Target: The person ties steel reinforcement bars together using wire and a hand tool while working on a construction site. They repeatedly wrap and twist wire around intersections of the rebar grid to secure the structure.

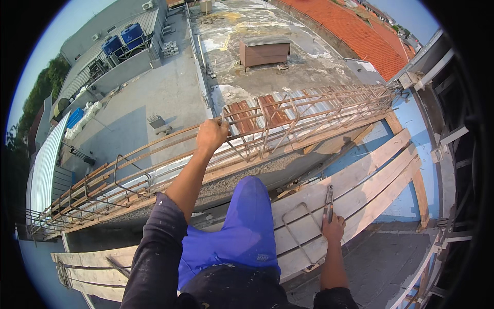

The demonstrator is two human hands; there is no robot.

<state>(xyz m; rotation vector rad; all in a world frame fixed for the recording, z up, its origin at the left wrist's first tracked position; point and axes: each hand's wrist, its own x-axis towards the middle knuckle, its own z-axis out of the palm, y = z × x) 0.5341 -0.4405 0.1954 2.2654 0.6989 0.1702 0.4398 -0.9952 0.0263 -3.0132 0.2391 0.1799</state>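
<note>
My left hand [212,135] grips the upper part of a rusty rebar cage [162,145], where a stirrup meets the top bars. Its fingers hide the exact contact. The cage is long and lies along the top of a concrete wall [247,174], with square stirrups around its ribbed bars. In my right hand [333,226] is a pair of steel-fixer's pincers [328,202], its jaws pointing away from me over the planks. A loose bent stirrup [286,222] lies on the wooden planks [370,166] beside that hand.
The plank scaffold continues at lower left [96,272], with a coil of tie wire [62,273] at its end. Beyond the cage, a lower flat roof [170,89] shows a drop. Corrugated metal sheets [274,112] lie behind the bars. Steel framing [440,71] stands at right.
</note>
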